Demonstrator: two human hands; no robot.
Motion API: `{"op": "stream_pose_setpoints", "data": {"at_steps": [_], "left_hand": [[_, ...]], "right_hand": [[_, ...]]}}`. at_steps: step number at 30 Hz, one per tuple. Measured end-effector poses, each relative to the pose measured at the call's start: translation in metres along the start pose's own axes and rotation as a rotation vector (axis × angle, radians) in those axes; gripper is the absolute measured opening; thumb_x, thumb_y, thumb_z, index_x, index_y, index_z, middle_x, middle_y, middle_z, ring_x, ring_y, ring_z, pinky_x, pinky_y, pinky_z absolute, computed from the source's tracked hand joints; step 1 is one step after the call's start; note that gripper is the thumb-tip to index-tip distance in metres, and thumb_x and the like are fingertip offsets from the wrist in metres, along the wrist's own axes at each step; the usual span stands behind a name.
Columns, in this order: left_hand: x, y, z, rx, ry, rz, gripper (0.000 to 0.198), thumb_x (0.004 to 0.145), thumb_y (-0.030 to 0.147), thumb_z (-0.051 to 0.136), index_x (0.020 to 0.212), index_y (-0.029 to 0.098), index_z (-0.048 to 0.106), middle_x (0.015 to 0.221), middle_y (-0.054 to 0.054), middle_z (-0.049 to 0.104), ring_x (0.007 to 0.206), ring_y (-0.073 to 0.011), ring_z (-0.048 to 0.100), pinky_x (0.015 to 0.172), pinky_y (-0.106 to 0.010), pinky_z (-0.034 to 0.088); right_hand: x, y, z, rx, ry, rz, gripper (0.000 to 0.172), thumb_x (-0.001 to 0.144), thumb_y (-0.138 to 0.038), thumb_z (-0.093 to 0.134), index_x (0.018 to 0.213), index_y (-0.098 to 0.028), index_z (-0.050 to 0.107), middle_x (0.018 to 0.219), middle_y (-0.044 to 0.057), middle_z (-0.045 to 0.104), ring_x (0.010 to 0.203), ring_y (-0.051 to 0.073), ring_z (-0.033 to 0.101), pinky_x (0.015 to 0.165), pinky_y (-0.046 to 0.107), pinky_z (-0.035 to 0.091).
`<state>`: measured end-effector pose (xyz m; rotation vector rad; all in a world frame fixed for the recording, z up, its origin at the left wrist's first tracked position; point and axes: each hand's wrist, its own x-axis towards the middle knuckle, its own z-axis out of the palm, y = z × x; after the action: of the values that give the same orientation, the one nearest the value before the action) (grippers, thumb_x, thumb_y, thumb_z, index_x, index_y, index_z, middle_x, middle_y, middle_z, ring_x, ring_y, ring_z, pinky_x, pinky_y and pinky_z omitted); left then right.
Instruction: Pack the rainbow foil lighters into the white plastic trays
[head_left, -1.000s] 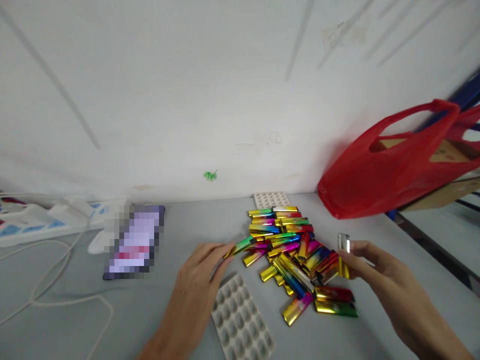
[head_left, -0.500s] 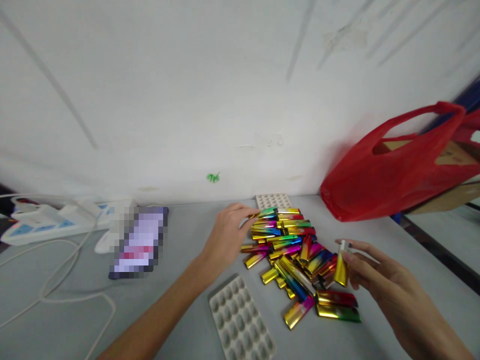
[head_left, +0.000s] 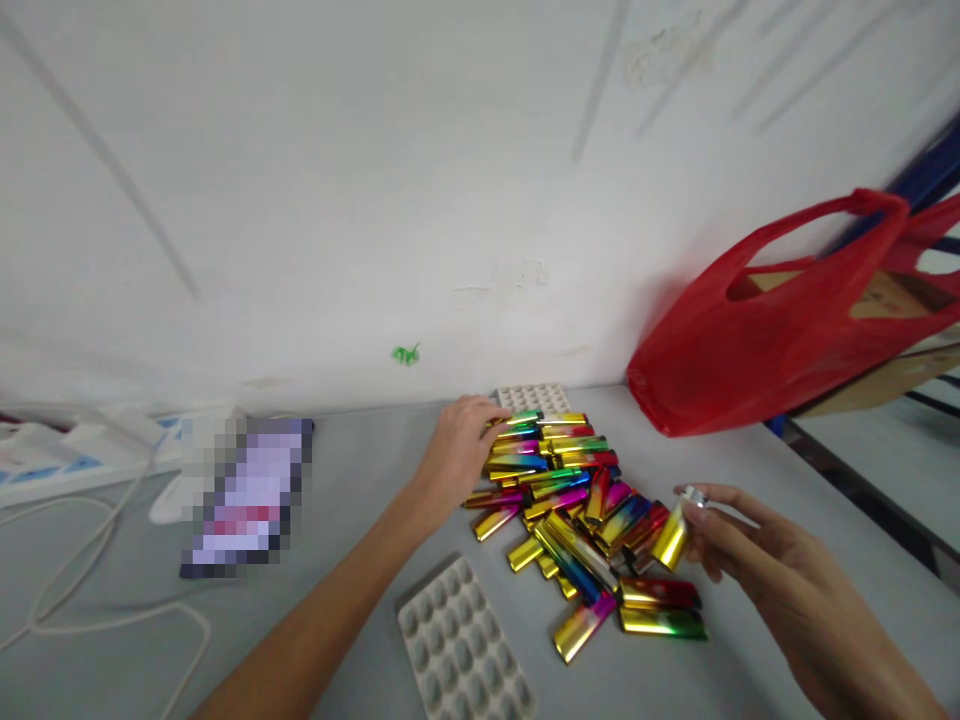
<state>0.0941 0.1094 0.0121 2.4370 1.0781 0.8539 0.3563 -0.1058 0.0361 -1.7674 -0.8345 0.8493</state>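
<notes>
Red handled bag [head_left: 735, 355] sitting at two o'clock
Left hand [head_left: 459, 452] stretching, pinching green-gold lighter [head_left: 523, 417]; right hand [head_left: 761, 555] pinching silver-topped gold lighter [head_left: 670, 541].

- Held a gold lighter [head_left: 670, 540], silver-topped and tilted, in the right grip [head_left: 757, 540].
- Touched a green-and-gold lighter [head_left: 524, 418] at the back of the heap of lighters [head_left: 561, 493] with the left grip [head_left: 459, 452].
- Had a pale dimpled tray [head_left: 464, 640] nearer, a second tray [head_left: 534, 398] behind, and a red bag [head_left: 750, 365] rightward on the grey bench [head_left: 352, 455].
</notes>
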Motion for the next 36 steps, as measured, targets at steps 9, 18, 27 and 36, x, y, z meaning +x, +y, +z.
{"op": "stream_pose_setpoints", "data": {"at_steps": [9, 18, 27, 36], "left_hand": [[-0.007, -0.01, -0.012, -0.009, -0.025, -0.015, 0.015, 0.098, 0.009, 0.08, 0.104, 0.02, 0.086, 0.106, -0.007, 0.086, 0.105, -0.0287, 0.077, 0.098, -0.043, 0.059], [-0.005, -0.011, -0.004, -0.103, -0.018, -0.069, 0.015, 0.097, 0.01, 0.078, 0.102, 0.022, 0.086, 0.107, -0.005, 0.087, 0.1, -0.0259, 0.081, 0.096, -0.038, 0.062], [-0.025, -0.016, -0.02, -0.167, 0.045, -0.192, 0.018, 0.099, 0.023, 0.075, 0.116, 0.024, 0.081, 0.124, -0.005, 0.084, 0.103, -0.0247, 0.08, 0.098, -0.039, 0.064], [-0.069, -0.004, -0.043, -0.203, -0.183, -0.267, 0.022, 0.09, 0.048, 0.088, 0.097, 0.027, 0.087, 0.098, 0.0, 0.082, 0.077, -0.0193, 0.072, 0.069, -0.029, 0.054]], "right_hand": [[0.002, 0.006, 0.002, 0.033, -0.022, 0.007, 0.053, 0.084, -0.067, 0.085, 0.113, -0.023, 0.079, 0.078, 0.003, 0.071, 0.071, 0.021, 0.058, 0.064, 0.03, 0.049], [0.002, 0.005, 0.001, 0.02, -0.01, -0.008, 0.054, 0.085, -0.068, 0.084, 0.112, -0.022, 0.078, 0.075, 0.003, 0.068, 0.071, 0.02, 0.057, 0.064, 0.029, 0.048], [0.003, 0.015, -0.001, 0.04, -0.038, 0.02, 0.053, 0.088, -0.067, 0.082, 0.116, -0.022, 0.077, 0.079, 0.002, 0.069, 0.075, 0.021, 0.059, 0.067, 0.029, 0.049], [0.004, 0.015, -0.005, 0.041, -0.008, 0.019, 0.054, 0.085, -0.067, 0.084, 0.115, -0.023, 0.079, 0.076, 0.003, 0.069, 0.071, 0.021, 0.058, 0.064, 0.029, 0.048]]}}
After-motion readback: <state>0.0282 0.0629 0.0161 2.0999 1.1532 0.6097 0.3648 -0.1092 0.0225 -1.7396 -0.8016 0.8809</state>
